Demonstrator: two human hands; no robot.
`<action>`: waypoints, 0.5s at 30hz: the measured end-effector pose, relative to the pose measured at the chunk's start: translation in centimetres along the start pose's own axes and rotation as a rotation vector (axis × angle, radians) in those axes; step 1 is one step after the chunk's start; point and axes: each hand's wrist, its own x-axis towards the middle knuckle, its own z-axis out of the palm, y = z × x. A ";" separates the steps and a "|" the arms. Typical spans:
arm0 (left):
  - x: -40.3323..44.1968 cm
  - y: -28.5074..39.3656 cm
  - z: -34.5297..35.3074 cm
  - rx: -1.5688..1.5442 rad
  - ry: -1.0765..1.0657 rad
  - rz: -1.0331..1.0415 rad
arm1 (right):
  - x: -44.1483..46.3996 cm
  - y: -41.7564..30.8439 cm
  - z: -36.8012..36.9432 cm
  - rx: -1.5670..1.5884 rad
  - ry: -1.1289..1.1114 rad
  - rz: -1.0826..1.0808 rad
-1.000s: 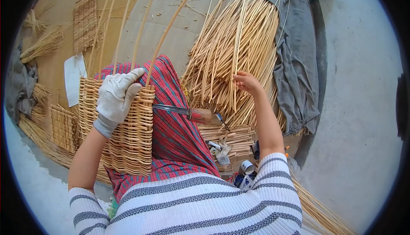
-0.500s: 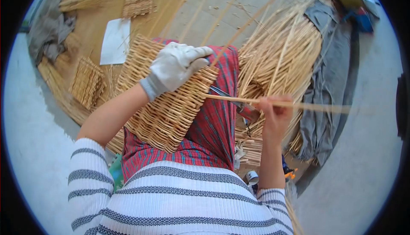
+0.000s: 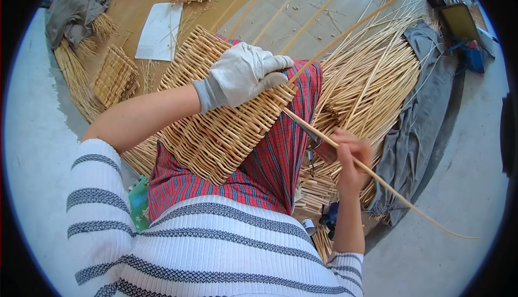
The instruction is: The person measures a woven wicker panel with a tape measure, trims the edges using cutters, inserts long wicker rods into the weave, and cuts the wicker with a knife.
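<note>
A woven wicker panel (image 3: 221,135) lies slanted across my lap on a red checked cloth (image 3: 270,159). My left hand (image 3: 245,75), in a white glove, is closed over the panel's upper right edge. Long upright wicker rods (image 3: 318,25) stick out from that edge beyond the glove. My bare right hand (image 3: 352,156) pinches a wicker rod (image 3: 388,186) that runs from the panel's right side down to the lower right. Behind this rod shows a tool with a metal blade and a reddish handle (image 3: 325,150); whether my right hand touches it I cannot tell.
A large bundle of wicker rods (image 3: 372,81) lies at right beside a grey cloth (image 3: 418,129). At left are small woven panels (image 3: 116,75), a white paper sheet (image 3: 159,31) and more straw bundles (image 3: 75,78). A blue object (image 3: 474,59) sits far right.
The rod in my right hand has swung from nearly level to slanting down rightward, and that hand has moved slightly lower. My left hand still holds the panel; the whole view has shifted.
</note>
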 end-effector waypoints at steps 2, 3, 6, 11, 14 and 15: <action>0.6 -0.1 -0.1 0.028 -0.022 0.032 | 1.7 -0.9 1.9 -0.070 -0.147 0.062; 0.7 0.0 0.0 0.024 -0.027 0.033 | 2.1 -1.5 2.3 -0.133 -0.298 0.137; 0.9 0.1 -0.2 0.050 -0.089 0.012 | 2.8 -1.9 1.8 -0.283 -0.486 0.139; 1.1 -0.2 0.1 0.046 -0.067 -0.018 | 5.1 -3.0 1.7 -0.375 -0.625 0.115; 0.9 0.0 0.2 0.057 -0.038 -0.003 | 5.6 -2.5 1.4 -0.131 -0.728 0.483; 1.0 0.1 0.2 0.045 -0.032 -0.011 | 5.8 -2.1 1.3 -0.140 -0.737 0.491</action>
